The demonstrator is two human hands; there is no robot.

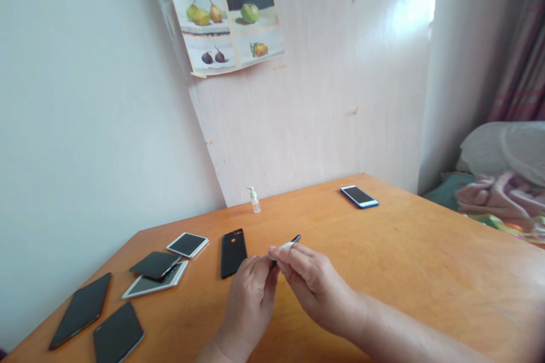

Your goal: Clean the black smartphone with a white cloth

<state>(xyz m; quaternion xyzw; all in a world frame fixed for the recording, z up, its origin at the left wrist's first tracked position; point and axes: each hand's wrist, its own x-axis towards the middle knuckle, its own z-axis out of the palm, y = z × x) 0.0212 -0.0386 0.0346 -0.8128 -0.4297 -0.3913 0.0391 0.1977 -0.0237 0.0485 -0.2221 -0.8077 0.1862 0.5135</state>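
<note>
Near the middle of the table, my left hand [252, 295] is closed on a dark, slim phone [297, 238], seen almost edge-on and mostly covered by my fingers. My right hand [317, 281] is closed too, pressing a small white tissue [288, 245] against the phone. Just past my left hand lies a black phone case [233, 255], with its camera cutouts at the far end.
Several phones and tablets lie at left, including a dark one [83, 309] and a white-framed one [187, 244]. A small pump bottle [254, 203] stands by the wall. At the back right lies a blue-edged phone [360, 197] on the wooden table [426, 272].
</note>
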